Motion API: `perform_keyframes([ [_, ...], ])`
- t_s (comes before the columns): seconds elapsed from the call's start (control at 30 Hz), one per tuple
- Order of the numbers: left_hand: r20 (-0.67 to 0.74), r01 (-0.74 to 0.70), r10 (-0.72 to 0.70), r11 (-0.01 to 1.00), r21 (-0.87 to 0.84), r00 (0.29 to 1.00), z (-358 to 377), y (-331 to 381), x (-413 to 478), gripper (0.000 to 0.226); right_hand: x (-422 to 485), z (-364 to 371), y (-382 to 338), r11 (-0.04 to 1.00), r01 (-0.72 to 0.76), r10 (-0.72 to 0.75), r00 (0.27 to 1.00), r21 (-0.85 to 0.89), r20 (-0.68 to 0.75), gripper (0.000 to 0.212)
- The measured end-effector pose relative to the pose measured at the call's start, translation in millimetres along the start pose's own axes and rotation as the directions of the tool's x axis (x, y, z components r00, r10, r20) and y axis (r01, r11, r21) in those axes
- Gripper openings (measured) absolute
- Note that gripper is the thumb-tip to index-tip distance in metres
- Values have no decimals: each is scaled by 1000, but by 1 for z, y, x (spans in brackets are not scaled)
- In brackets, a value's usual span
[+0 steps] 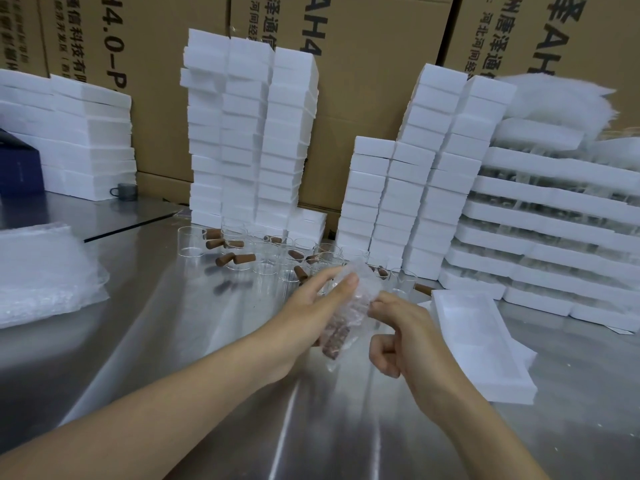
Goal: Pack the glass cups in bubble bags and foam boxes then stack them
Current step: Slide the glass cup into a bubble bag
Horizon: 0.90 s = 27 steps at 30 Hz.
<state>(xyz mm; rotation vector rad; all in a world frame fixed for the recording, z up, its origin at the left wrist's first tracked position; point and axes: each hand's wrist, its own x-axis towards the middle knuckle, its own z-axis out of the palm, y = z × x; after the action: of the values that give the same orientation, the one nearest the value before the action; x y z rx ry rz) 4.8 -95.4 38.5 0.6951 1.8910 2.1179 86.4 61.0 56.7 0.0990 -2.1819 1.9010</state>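
Stacks of white foam boxes (pixel 249 133) stand on the steel surface (pixel 173 341) from 10 to 2 o'clock. An open foam box (pixel 478 341) lies at 3 o'clock. In the centre, the left hand (pixel 311 306) grips a bubble bag (pixel 360 299) with something brown inside, and the right hand (pixel 398 330) pinches the bag's edge. Loose glass cups (pixel 189 240) stand at 12 o'clock.

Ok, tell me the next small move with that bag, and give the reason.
Probably carry the bubble bag to the right and lay it in the open foam box. The left hand holds the bag and the right hand pinches its edge, a brown piece already shows inside it, and the box lies open on the table beside the right hand.
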Motion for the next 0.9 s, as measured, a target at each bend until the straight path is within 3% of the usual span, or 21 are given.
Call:
perform_keyframes([
  [0.07,-5,2,-2,999,-52,1000,-2,1,0,57,0,0,-3,1000,-4,5,999,-10,40,25],
  [0.17,18,33,-31,996,-82,999,1,-2,0,54,-5,6,-4,968,120,-125,992,-221,-7,7],
  [0.27,26,79,-77,994,-81,997,0,-2,0,52,-3,8,4,915,162,-209,974,-370,-90,14],
  [0.43,50,92,-92,996,5,994,-8,1,3,70,-1,7,11,722,201,-333,940,-662,-78,21],
  [0.6,169,111,-131,987,120,977,-9,5,0,67,-6,12,12,668,272,-355,935,-693,25,38],
  [0.73,285,52,-93,988,146,954,-14,2,1,28,-7,11,17,708,269,-315,948,-652,49,47],
  [0.9,204,1,-30,990,139,978,-14,-9,7,31,-6,7,17,663,294,-324,942,-688,91,53],
])
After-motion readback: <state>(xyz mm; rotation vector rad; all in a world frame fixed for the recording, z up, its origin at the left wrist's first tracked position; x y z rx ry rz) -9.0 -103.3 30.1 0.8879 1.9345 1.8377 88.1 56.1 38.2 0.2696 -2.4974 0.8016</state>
